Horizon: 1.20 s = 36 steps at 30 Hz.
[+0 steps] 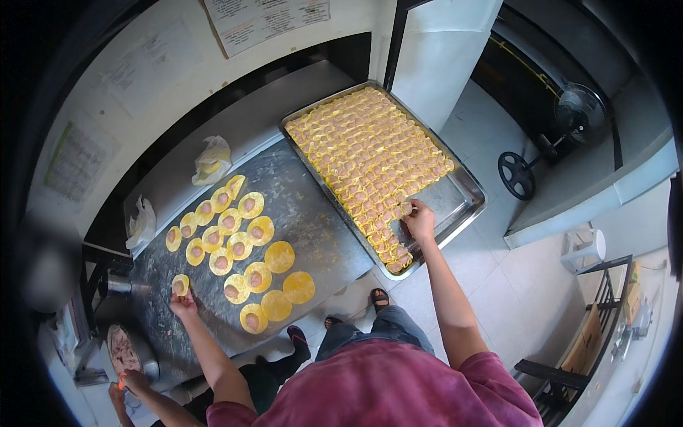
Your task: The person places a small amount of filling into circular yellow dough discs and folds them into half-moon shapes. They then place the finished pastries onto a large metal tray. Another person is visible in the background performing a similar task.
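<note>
My left hand (pixel 184 304), at the left of the floured work table (pixel 313 245), is closed on a round yellow dumpling wrapper (pixel 181 282) with a lump of meat filling on it. My right hand (pixel 420 222) reaches over the large metal tray (pixel 457 196) and pinches a small formed dumpling (pixel 406 207) at the edge of the rows. Tightly packed dumplings (pixel 363 153) cover most of the tray. Between my hands, several yellow wrappers with filling (pixel 229 222) lie in slanted rows, and a few plain wrappers (pixel 298 287) lie nearest me.
At lower left, another person's hands (pixel 134 384) are beside a metal bowl of meat filling (pixel 148 356), one on an orange-handled tool. Plastic bags (pixel 213 160) lie along the table's back. A fan (pixel 569 117) stands at right, with a white stool (pixel 585 248) and dark rack (pixel 605 306) beyond.
</note>
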Available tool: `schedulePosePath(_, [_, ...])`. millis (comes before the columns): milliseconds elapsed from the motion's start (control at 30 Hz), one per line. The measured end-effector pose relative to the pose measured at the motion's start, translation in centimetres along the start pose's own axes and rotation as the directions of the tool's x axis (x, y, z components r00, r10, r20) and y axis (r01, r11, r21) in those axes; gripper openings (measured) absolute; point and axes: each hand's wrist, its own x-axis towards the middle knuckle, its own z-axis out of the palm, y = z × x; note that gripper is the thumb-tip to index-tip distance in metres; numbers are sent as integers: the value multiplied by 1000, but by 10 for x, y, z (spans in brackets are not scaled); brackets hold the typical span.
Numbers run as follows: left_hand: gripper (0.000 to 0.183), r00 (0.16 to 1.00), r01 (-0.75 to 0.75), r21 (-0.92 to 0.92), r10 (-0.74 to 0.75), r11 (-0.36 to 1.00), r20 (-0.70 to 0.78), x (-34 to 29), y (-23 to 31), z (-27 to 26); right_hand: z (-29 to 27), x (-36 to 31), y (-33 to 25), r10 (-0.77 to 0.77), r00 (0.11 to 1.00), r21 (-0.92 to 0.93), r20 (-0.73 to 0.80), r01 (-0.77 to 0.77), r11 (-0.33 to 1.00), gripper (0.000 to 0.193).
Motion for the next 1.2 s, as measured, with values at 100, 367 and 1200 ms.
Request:
schedulePosePath(100, [30,991,52,-71,-43,996,123,-34,8,-2,3,3,7,-28,999,44,17,28,999,40])
schedulePosePath(367, [34,835,266,96,-279,959,474,-199,-37,65,-2,10,4,-54,998,78,38,51,996,37])
schedulePosePath(1200, [32,734,13,788,-541,616,410,-356,-165,124,58,-124,-90,62,703,420,709,-491,763,21])
